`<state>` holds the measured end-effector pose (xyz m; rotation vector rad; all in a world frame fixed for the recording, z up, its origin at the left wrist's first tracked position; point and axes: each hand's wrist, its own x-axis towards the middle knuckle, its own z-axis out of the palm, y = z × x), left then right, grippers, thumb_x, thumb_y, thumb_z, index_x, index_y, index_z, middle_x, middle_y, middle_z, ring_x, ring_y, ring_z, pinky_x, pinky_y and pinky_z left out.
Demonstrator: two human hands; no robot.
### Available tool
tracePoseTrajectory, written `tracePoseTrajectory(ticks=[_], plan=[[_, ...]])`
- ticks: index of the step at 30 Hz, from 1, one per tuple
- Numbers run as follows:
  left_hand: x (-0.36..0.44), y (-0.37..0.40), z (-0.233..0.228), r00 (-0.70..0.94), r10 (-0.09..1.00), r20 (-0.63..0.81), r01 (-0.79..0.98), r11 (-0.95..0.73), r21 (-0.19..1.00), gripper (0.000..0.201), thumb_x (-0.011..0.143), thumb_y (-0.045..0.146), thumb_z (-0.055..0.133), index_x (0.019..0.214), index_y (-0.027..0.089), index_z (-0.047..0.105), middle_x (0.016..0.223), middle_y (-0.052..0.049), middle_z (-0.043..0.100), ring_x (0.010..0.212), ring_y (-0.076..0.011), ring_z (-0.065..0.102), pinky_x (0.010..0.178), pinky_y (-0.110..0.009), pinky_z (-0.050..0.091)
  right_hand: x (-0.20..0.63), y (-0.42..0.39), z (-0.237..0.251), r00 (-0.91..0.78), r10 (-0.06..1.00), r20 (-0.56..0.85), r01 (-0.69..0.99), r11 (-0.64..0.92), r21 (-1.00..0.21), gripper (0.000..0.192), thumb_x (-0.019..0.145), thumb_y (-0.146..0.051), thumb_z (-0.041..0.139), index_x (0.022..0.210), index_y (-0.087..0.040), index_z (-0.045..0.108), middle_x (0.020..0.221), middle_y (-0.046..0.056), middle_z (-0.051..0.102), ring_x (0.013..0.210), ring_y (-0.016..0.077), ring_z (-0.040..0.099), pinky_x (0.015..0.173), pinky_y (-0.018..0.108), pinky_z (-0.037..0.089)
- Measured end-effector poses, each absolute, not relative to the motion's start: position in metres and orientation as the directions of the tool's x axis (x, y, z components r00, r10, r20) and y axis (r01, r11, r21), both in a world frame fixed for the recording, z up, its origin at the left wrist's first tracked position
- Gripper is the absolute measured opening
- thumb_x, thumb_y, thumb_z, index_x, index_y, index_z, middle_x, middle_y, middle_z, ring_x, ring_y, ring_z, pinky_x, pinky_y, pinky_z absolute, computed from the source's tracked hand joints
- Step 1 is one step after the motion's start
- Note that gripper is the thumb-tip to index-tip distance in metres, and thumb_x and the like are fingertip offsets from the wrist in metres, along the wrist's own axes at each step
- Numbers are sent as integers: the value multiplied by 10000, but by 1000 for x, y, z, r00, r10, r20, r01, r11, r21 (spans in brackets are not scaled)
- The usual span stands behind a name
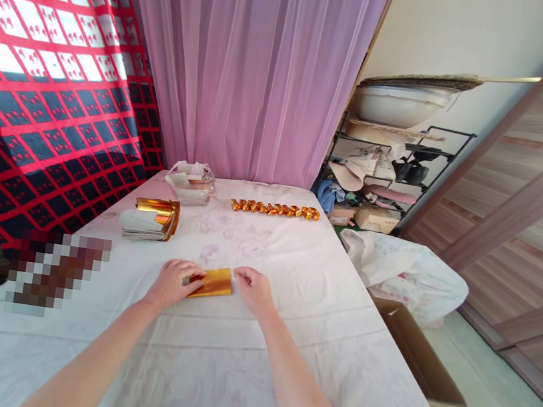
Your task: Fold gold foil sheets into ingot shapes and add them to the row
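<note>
— Left hand [173, 282]?
— Resting on the white tablecloth [227, 372], fingers curled together and pinching the left end of the gold foil sheet [212, 283]. Thumb tucked under, or so it seems; hard to tell at this size.

— And the right hand [250, 288]?
— Palm down at the right edge of that same sheet, fingertips pressed together and touching the foil's corner. Not wrapped around anything.

— Position of the sheet itself?
— Flat between both hands, near the middle of the table, slightly tilted, left end lower. Touching the cloth along its whole length.

— Anything else gold?
— A row of small folded gold pieces [275, 209] lined up toward the far edge, well apart from the hands. Further left, a stack of foil papers [151, 219], top leaf curled up and showing its shiny side.

— Behind that stack?
— A clear plastic bag [190, 183] with something pale inside, near the far left corner.

— Off the table?
— A white plastic sack [408, 271] to the right, just beside a cardboard box [419, 352] on the floor. Beyond, a metal rack [387, 172] loaded with shoes and a hat, topped by a large basin [399, 103]. Pink curtain [251, 59] straight ahead.
</note>
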<state>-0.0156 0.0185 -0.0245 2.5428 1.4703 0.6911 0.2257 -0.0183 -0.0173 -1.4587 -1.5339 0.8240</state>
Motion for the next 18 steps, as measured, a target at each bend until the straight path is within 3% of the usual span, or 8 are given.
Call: tracePoseTrajectory(ticks=[6, 11, 15, 18], plan=[[-19, 17, -27, 445, 839, 313, 781, -535, 322, 195, 868, 385, 627, 997, 308, 751, 1041, -11, 745, 978, -226, 640, 923, -410, 441, 202, 5, -7, -1, 985, 174, 437, 157, -885, 236, 889, -220, 532, 1013, -253, 731, 1065, 40, 746, 898, 173, 684, 764, 285, 550], [-19, 14, -27, 450, 839, 305, 780, -536, 324, 186, 876, 371, 618, 1000, 309, 742, 1031, -7, 735, 970, -218, 631, 929, -410, 437, 193, 4, -15, -72, 978, 195, 450, 206, -869, 230, 873, -183, 545, 985, -254, 733, 1014, 40, 746, 867, 168, 683, 775, 277, 547], [-20, 12, -28, 463, 825, 324, 765, -556, 325, 176, 881, 354, 619, 1010, 310, 731, 1026, -5, 727, 956, -217, 624, 920, -410, 439, 206, 1, -21, -79, 965, 250, 563, 250, -787, 272, 891, -168, 492, 1019, -246, 720, 990, 51, 739, 877, 184, 677, 799, 302, 540], [-20, 12, -28, 467, 822, 327, 761, -561, 326, 165, 881, 345, 626, 1009, 310, 723, 1031, -4, 723, 957, -220, 620, 942, -428, 425, 216, 2, -18, -118, 955, 274, 699, 275, -659, 307, 867, -149, 526, 1096, -251, 704, 1123, 68, 711, 1067, 230, 620, 951, 384, 480]])
